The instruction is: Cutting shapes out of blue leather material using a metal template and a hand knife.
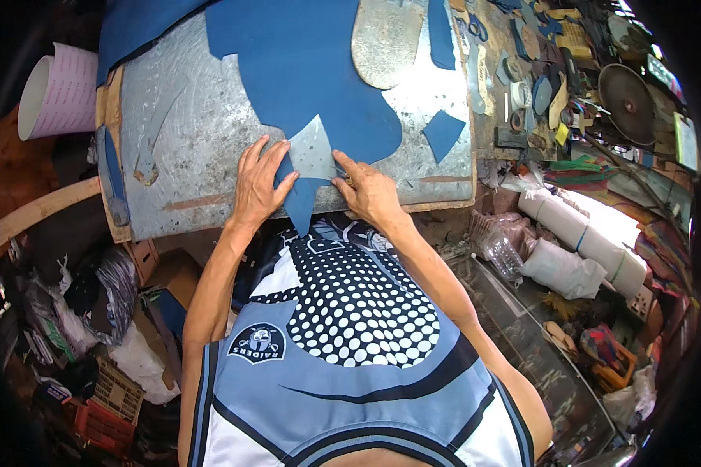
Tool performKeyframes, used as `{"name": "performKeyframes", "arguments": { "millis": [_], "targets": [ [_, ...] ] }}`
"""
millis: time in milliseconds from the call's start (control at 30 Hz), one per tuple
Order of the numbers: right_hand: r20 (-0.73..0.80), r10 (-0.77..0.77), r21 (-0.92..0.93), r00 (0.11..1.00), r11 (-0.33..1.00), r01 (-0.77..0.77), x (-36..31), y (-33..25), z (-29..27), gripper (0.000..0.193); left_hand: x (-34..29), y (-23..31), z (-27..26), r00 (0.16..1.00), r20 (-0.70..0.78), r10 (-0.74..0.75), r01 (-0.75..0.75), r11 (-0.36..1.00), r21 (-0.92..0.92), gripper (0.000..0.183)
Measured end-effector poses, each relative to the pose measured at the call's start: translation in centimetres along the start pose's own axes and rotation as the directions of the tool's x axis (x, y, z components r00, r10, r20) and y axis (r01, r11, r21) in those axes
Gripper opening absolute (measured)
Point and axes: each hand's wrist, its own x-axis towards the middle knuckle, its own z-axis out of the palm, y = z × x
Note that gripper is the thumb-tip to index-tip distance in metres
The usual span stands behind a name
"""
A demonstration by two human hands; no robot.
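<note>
A large blue sheet (pixel 304 66), leather-like, lies on the metal-topped table (pixel 191 148). Between my hands, a grey speckled shape with a pointed top, apparently a flat pattern piece (pixel 313 149), sits at the sheet's near edge. My left hand (pixel 261 179) rests flat at its left side, fingers spread, holding nothing visible. The extended index finger of my right hand (pixel 368 189) touches near its right corner; the thumb is apart from it and the other fingers are curled, partly hidden. A narrow blue point (pixel 304 208) of material hangs over the table's front edge.
A rounded pale board (pixel 385 43) lies on the sheet, with a blue offcut (pixel 444 135) to the right. Scissors (pixel 477 28), tape rolls and scraps crowd the far right. A rolled pink-and-white sheet (pixel 58 92) stands left. Wrapped bundles (pixel 584 233) lie right of the table.
</note>
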Motion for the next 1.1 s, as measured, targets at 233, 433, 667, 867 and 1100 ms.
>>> {"name": "performKeyframes", "arguments": {
  "millis": [233, 433, 667, 867, 1100],
  "targets": [
    [0.012, 0.002, 0.031, 1.0, 1.0, -0.003, 0.3, 0.0, -0.6, 0.048, 0.0, -0.3, 0.4, 0.999, -0.045, -0.006, 0.004, 0.999, -0.037, 0.053],
    [0.003, -0.015, -0.025, 1.0, 1.0, 0.015, 0.2, -0.4, -0.7, 0.049, -0.1, -0.5, 0.5, 0.999, -0.053, 0.007, -0.009, 0.999, -0.034, 0.054],
    [-0.014, 0.012, -0.011, 1.0, 1.0, -0.012, 0.2, -0.7, -0.6, 0.048, 0.0, -0.3, 0.6, 0.998, -0.066, 0.004, -0.007, 0.999, -0.034, 0.051],
    [0.032, 0.052, 0.058, 0.998, 0.997, -0.054, -0.1, -1.1, -1.8, 0.046, 0.0, 0.2, 0.5, 0.996, -0.022, 0.088, -0.086, 0.993, 0.079, 0.028],
    [0.21, 0.139, -0.08, 0.968, 0.989, -0.124, -3.3, -2.2, -4.9, 0.04, 2.8, 1.0, -0.9, 0.956, 0.198, 0.216, -0.258, 0.94, 0.222, 0.018]
  ]
}}
